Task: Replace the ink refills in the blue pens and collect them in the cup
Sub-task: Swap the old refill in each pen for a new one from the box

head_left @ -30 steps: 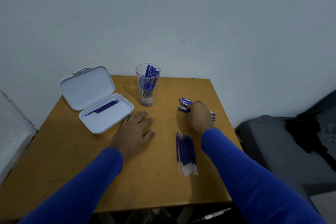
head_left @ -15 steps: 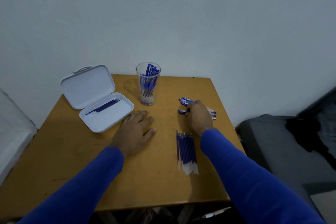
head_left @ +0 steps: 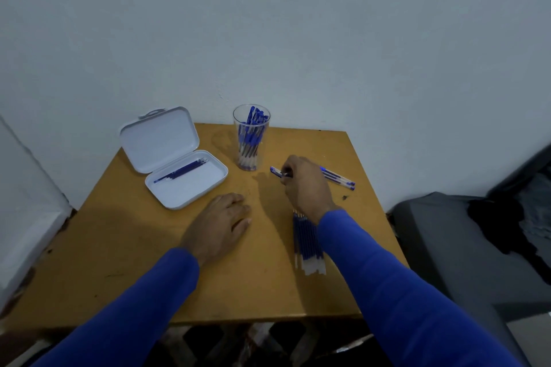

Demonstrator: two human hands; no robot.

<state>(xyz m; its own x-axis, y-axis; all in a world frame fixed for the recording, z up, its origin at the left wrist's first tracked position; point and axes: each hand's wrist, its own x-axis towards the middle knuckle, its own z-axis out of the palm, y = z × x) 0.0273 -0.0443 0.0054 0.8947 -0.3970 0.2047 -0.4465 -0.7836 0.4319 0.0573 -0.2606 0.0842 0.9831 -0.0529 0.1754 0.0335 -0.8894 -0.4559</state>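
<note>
— Pens first: where are they sitting, going from your left?

— I'm seeing the white case [head_left: 190, 185] lying open at the far left of the wooden table [head_left: 125, 262], a smooth rounded plastic shell with its lid [head_left: 159, 138] tilted back. A few dark blue refills [head_left: 181, 171] are lying in its tray, their long axis running from near-left to far-right. I'm resting my left hand [head_left: 219, 225] flat on the tabletop just in front of the case, fingers loosely spread, holding nothing.

— And the cup?

— The clear cup [head_left: 251, 137] is standing upright at the back edge, near the wall. Blue pens [head_left: 252, 134] are standing in it, caps up, leaning slightly.

— What is your right hand doing?

— I'm pinching one blue pen [head_left: 278, 171] with my right hand [head_left: 304, 185], fingers curled around its barrel. It is pointing left and slightly away from me, its blue end sticking out past my fingertips toward the cup; I cannot tell whether it is lifted off the wood. Behind my knuckles, two more loose pens [head_left: 340, 180] are lying side by side, clear barrels with blue ends, angled toward the near right.

— Any fresh refills?

— A row of them [head_left: 307, 243] is lying under my right wrist, packed parallel, tips pointing away from me, translucent ends toward me. I'm finding no writing sharp enough to read anywhere.
</note>
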